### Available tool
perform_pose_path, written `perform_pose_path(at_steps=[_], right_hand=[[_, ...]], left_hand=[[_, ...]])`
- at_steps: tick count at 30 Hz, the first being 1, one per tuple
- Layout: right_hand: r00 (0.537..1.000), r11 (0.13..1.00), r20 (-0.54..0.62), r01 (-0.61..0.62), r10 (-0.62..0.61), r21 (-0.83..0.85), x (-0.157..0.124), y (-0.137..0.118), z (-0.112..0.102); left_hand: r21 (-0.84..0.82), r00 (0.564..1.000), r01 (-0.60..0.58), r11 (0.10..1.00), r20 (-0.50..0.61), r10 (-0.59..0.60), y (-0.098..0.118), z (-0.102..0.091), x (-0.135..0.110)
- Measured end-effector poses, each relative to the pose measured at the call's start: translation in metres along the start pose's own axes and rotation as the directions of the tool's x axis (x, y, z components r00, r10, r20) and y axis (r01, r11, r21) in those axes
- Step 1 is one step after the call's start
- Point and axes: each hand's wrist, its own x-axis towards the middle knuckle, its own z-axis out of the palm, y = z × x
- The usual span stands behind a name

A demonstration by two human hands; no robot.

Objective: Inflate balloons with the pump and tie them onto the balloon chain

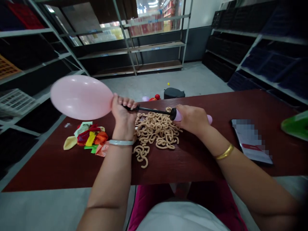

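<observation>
A pink balloon [81,97], swollen to an oval, extends left from my left hand [124,110]. The fingers of that hand are closed round its neck and the black tip end of a hand balloon pump. Out of my left hand runs the pump's black rod [154,110] to a lilac barrel [178,115]. My right hand [193,118] is wrapped round this lilac barrel, whose rounded end shows past the palm. Below the pump, a pile of tan curled pieces [156,130] lies on the dark red table [192,163]. Uninflated balloons [90,138] in several colours lie left of my left wrist.
A phone [251,141] lies on the table at right, with a green object [295,125] beyond it. Past the far edge are a dark stool [174,93] and a red balloon [157,96]. Metal shelves [156,46] and stacked dark crates [274,64] stand around the table.
</observation>
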Motion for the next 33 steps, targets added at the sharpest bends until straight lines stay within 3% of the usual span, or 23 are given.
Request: perform_pose_path(at_steps=[3, 6, 16, 21, 27, 33], right_hand=[[1.0, 1.0, -0.016, -0.01, 0.01, 0.004, -0.001, 0.001, -0.006], [0.999, 0.999, -0.027, -0.022, 0.023, 0.027, -0.002, 0.002, -0.009], [0.999, 0.999, 0.023, -0.039, 0.039, 0.026, -0.002, -0.012, -0.008], [0.999, 0.997, 0.041, -0.026, 0.023, 0.067, -0.003, -0.016, -0.007], [1.0, 0.992, 0.023, -0.001, -0.002, 0.129, -0.001, -0.015, -0.003], [1.0, 0.996, 0.01, -0.008, 0.008, 0.091, 0.003, 0.0, 0.002]], left_hand=[[0.01, 0.998, -0.054, 0.999, 0.025, 0.053, 0.012, 0.007, -0.004], [0.008, 0.997, -0.069, 0.998, 0.043, 0.069, 0.006, 0.014, -0.014], [0.012, 0.991, 0.078, 0.997, 0.112, -0.079, -0.072, 0.022, -0.047], [0.066, 0.991, 0.072, 0.995, 0.109, -0.079, -0.09, 0.025, -0.062], [0.077, 0.987, 0.106, 0.991, 0.115, -0.114, -0.075, 0.024, -0.052], [0.092, 0.997, 0.023, 0.995, 0.064, -0.029, -0.02, 0.013, -0.018]])
